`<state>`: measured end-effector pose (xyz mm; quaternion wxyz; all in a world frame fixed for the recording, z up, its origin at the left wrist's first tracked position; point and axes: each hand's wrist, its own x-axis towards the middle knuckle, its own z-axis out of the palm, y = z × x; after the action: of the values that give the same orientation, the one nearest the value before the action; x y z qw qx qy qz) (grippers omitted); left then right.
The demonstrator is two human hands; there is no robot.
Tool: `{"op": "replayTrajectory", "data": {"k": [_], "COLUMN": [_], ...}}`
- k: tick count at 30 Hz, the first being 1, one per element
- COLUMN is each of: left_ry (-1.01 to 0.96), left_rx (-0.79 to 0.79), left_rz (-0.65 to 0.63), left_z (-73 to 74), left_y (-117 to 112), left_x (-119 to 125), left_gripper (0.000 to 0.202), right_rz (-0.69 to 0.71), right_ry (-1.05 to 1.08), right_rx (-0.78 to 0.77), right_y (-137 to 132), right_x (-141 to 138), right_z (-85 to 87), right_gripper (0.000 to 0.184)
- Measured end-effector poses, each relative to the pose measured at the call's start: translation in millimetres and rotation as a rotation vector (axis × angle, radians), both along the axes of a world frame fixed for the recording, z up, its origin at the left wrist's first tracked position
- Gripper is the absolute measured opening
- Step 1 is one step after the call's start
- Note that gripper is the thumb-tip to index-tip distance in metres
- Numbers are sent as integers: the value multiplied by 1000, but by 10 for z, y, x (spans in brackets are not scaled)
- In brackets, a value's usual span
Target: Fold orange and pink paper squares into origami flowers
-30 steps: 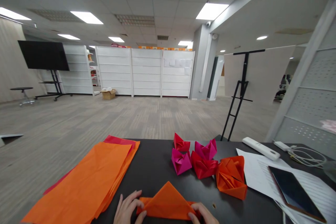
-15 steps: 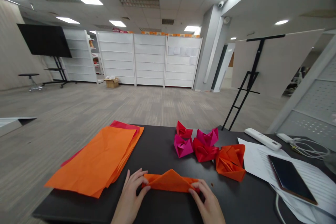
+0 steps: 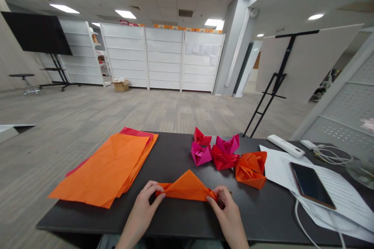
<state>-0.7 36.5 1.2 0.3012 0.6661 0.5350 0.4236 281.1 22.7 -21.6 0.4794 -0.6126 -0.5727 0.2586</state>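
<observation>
A folded orange paper point(image 3: 187, 187) lies between my hands near the front of the dark table, its middle rising to a triangular peak. My left hand point(image 3: 148, 199) pinches its left end between thumb and fingers. At the right end, my right hand point(image 3: 223, 201) pinches the paper in the same way. Beyond it to the right stand several folded paper shapes: an orange one point(image 3: 251, 169), a red one point(image 3: 224, 158), a magenta one point(image 3: 201, 154), and more behind them. To the left lies a stack of orange sheets point(image 3: 102, 167) with red sheets showing beneath.
On the table's right are printed pages point(image 3: 276, 163) with a phone point(image 3: 312, 184) on top, a white power strip point(image 3: 285, 146) and a coiled white cable point(image 3: 336, 153). Past the black table point(image 3: 175, 225) stand a black easel-like stand point(image 3: 271, 89) and white shelving point(image 3: 163, 58).
The peak of the orange paper stands taller than before, with both hands still pinching its ends. The whole view has tilted down a little, showing more of the table's front edge.
</observation>
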Motion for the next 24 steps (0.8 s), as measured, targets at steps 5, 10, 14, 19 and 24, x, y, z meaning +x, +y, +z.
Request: {"op": "replayTrajectory", "data": {"k": [5,10,14,19,24], "left_ry": [13,28,35,37,43], "left_rx": [5,4,3,10,-41], "left_rz": [-18,-9,5,19,96], "left_z": [-9,8,17,-41,-60], "left_y": [-2,-15,-19,20,37], "left_x": [-7,-8,-2,5,7], "left_gripper": [26,26,29,26,32], "right_rz": [-32,9,53,98,75], "right_ry": [3,-82,-130,-86,-45], "right_rx": [42,88,34,56,52], "right_y": [-17,-14,-20,-22,-2], "right_x": [-2,26,28,11,14], "right_z": [8,9,70,138,44], "right_gripper": [38,31,37,37,33]}}
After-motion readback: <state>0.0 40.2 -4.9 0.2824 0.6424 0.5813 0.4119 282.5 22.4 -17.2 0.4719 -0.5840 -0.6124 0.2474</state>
